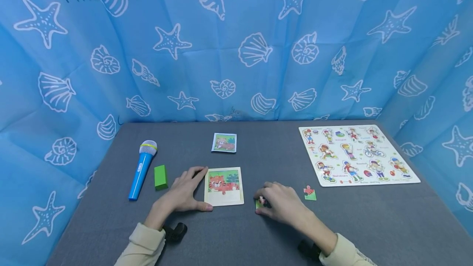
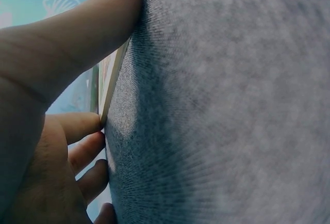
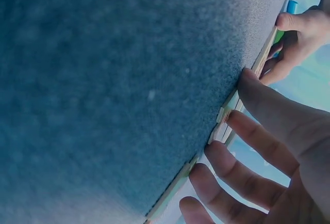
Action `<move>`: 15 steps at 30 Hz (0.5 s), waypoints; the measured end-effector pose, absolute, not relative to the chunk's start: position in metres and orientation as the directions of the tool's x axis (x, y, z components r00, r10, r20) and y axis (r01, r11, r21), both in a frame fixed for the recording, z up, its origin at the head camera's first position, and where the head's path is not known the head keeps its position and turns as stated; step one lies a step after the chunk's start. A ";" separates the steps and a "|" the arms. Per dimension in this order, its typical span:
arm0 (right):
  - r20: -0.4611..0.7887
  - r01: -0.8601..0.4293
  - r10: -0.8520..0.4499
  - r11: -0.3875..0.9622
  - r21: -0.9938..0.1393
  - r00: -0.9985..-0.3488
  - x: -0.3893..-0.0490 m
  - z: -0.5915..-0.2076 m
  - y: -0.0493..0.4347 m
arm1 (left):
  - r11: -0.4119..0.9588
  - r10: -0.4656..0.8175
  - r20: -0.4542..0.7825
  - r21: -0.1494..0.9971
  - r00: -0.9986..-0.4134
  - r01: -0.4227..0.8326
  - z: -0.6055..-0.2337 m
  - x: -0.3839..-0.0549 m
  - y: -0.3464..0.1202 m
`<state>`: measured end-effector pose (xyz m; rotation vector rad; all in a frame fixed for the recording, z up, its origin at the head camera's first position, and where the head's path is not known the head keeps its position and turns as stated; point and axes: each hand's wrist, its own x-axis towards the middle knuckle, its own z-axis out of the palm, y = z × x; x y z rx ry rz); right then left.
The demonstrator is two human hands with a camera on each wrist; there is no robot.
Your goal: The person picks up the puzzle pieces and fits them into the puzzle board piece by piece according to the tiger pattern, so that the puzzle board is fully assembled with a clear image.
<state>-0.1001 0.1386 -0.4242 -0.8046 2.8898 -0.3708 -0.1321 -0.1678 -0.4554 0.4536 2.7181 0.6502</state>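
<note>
A small wooden jigsaw puzzle tray (image 1: 212, 198) with a tiger picture lies flat on the table; its upper part is filled, and bare wood shows below. My left hand (image 1: 186, 190) is at its left side, thumb by the lower corner and fingertips against the edge, fingers fairly straight. To the right of the tray, my right hand (image 1: 282, 204) holds a green puzzle piece (image 1: 258, 205) low at the table between thumb and fingers, which hide most of it. Another puzzle piece (image 1: 310, 193), green and orange-red, lies just right of that hand.
A small picture card (image 1: 224, 143) lies behind the tray. On the left are a blue toy microphone (image 1: 140, 171) and a green block (image 1: 160, 177). A large peg puzzle board (image 1: 358, 155) with sports figures lies at the back right. A blue shell-patterned curtain (image 1: 236, 73) hangs behind the table.
</note>
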 end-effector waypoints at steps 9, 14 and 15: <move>-0.061 -0.506 -0.537 0.822 -0.262 -0.841 -0.101 -0.422 0.137 | 0.843 0.377 -0.217 0.484 -0.900 0.236 -0.456 -0.133 -0.169; -0.060 -0.508 -0.539 0.821 -0.260 -0.840 -0.100 -0.421 0.135 | 0.845 0.377 -0.219 0.479 -0.900 0.237 -0.456 -0.133 -0.169; -0.063 -0.507 -0.539 0.821 -0.261 -0.840 -0.100 -0.421 0.135 | 0.845 0.378 -0.219 0.480 -0.900 0.238 -0.456 -0.133 -0.169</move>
